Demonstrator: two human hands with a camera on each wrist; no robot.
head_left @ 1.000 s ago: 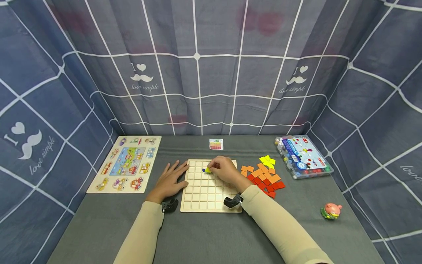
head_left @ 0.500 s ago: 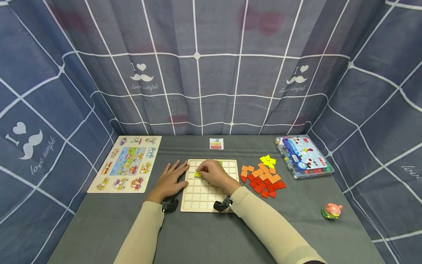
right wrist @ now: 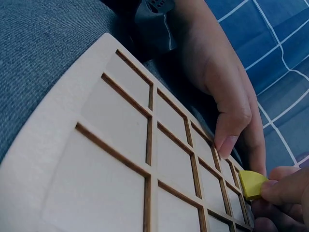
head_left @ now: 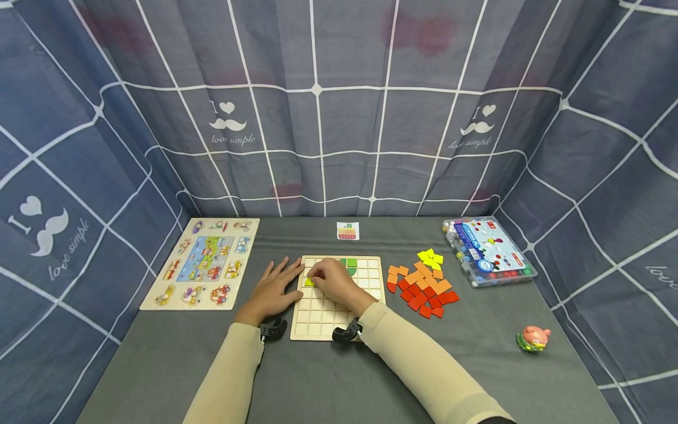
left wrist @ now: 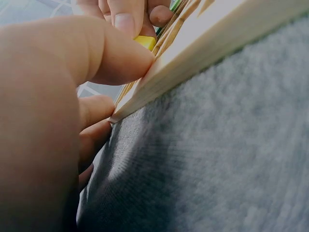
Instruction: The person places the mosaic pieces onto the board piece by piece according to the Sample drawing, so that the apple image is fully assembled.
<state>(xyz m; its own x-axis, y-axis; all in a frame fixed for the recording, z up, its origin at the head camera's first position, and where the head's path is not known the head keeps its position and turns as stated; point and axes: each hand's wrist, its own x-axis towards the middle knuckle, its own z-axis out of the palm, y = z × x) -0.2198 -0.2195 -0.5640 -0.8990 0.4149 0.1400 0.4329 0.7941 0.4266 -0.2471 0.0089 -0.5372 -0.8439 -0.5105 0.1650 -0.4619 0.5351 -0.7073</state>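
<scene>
Fingers of the right hand [head_left: 337, 284] pinched a yellow tile [right wrist: 251, 184]; the left hand [head_left: 272, 294], outstretched, touched the gridded board [head_left: 320, 325].

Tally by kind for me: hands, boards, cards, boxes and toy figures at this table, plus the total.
Hands: 2 (left hand, right hand)
Boards: 2 (grid board, puzzle board)
Cards: 1 (picture card)
Boxes: 1 (clear box)
Toy figures: 1 (pink figure)
Total: 7

blue-grey curtains [head_left: 344, 121] with white grid lines [head_left: 316, 90] and moustache prints [head_left: 228, 125] hang behind and beside a grey tabletop [head_left: 318, 383].
</scene>
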